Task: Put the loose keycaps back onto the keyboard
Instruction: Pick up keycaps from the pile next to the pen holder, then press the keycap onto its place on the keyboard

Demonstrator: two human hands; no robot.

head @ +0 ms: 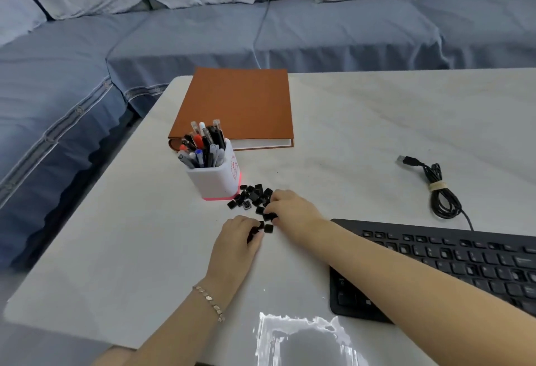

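Black plastic keycaps (252, 195) lie in a loose heap on the white bench (116, 249), just beside the base of the pen cup (214, 177) on its near right side, with a few strays spread toward the person. The left hand (237, 235) rests on the bench nearer than the cup, and its fingers (246, 222) are curled around a few caps. The right hand (290, 206) covers the near right edge of the heap with its fingers (278, 195) bent among the caps. Whether they already pinch one is too small to tell. These caps should be very light, stiff and smooth, so they will likely skid or flip on the glossy top if pushed. The safest hold is probably a pinch on two opposite side walls, hollow side down, ready to press onto a switch. The keyboard (435, 264) sits well apart from the cup, to its near right, under the right forearm, so each cap has a fair way to travel. Open bench lies between cup and keyboard for sorting. The cup is full of pens, and a careless sweep could knock it. A brown binder (240, 104) lies just behind the cup and a coiled cable (441, 191) far to its right, both out of the way. The bench's left edge is fairly close to the cup, so a flicked cap might go over toward the sofa (203, 37).
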